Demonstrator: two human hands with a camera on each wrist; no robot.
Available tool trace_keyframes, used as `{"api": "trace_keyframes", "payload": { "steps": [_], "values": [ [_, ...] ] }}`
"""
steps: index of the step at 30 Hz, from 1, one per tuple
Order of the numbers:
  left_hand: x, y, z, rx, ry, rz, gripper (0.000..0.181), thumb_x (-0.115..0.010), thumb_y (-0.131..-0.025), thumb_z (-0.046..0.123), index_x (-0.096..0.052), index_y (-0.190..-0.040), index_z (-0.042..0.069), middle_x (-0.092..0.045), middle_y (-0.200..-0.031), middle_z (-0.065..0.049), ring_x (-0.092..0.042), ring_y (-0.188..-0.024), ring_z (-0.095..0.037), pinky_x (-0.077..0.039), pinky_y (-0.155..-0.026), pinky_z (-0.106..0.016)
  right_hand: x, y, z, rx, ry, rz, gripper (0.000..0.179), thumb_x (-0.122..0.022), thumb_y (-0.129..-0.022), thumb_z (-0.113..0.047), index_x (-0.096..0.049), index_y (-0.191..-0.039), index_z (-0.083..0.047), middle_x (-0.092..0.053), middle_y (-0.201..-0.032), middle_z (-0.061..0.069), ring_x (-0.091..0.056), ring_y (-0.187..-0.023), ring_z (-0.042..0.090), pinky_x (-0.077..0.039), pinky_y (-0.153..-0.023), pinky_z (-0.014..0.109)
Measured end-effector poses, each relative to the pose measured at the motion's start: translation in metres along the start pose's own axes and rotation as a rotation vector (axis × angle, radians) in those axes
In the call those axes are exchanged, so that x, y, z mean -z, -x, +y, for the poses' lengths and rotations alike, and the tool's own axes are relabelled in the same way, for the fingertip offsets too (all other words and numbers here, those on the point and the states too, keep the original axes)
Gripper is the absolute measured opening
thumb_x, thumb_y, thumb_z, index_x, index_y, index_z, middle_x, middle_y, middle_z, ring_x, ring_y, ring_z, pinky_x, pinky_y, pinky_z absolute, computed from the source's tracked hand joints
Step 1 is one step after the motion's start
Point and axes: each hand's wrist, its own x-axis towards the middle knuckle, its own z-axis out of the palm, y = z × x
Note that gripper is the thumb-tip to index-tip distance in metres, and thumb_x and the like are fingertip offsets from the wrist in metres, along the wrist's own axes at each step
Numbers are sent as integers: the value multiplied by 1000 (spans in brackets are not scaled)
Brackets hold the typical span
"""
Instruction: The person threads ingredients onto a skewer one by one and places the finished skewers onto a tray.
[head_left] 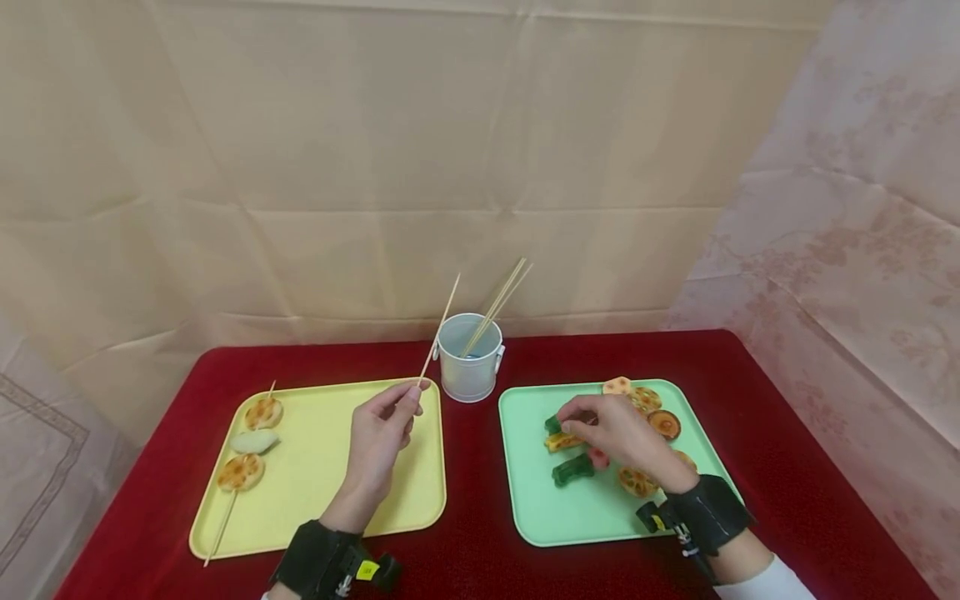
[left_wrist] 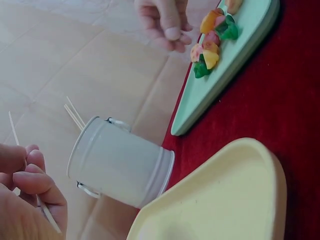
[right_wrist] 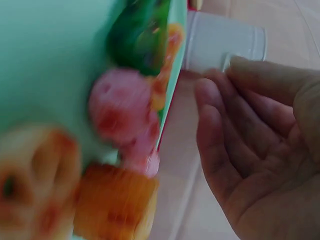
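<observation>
My left hand pinches a thin wooden skewer between thumb and fingers above the yellow tray, the skewer pointing up and tilted. My right hand hovers over the green tray, fingers loosely bent. In the right wrist view the fingers hold nothing. Near it lie green pepper-like pieces, a yellow-orange piece and a pink round piece. Lotus root slices and a brown round slice lie around the hand, which hides part of the food.
A small white metal bucket stands behind and between the trays, with several skewers leaning in it. At the yellow tray's left side lies a loaded skewer with two lotus root slices and a pale piece. Red cloth covers the table.
</observation>
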Motion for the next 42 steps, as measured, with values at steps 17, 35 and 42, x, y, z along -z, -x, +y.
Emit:
{"api": "trace_keyframes", "payload": {
  "steps": [17, 35, 42],
  "values": [
    [14, -2, 3, -5, -62, -4, 22, -65, -102, 9, -73, -115, -7, -62, -79, -10, -46, -62, -10, -34, -53, -20, 3, 11, 19, 265, 379, -81, 14, -80, -90, -12, -79, -103, -16, -75, -99, -9, -61, -81, -1, -49, -67, 24],
    [15, 0, -4, -19, -89, -32, 20, -66, -101, 8, -73, -112, -8, -62, -79, -7, -45, -60, -9, -35, -54, -20, -4, 9, 23, 322, 458, -42, 11, -78, -92, -10, -80, -98, -20, -74, -95, -13, -65, -83, 0, -53, -70, 25],
    [16, 4, -4, -25, -99, -86, 22, -68, -100, 10, -73, -111, -8, -60, -77, -5, -46, -61, -11, -35, -54, -21, -1, 7, 11, 249, 260, 10, 10, -73, -97, -12, -75, -102, -20, -66, -70, -7, -56, -48, 4, -47, -56, 24]
  ]
}}
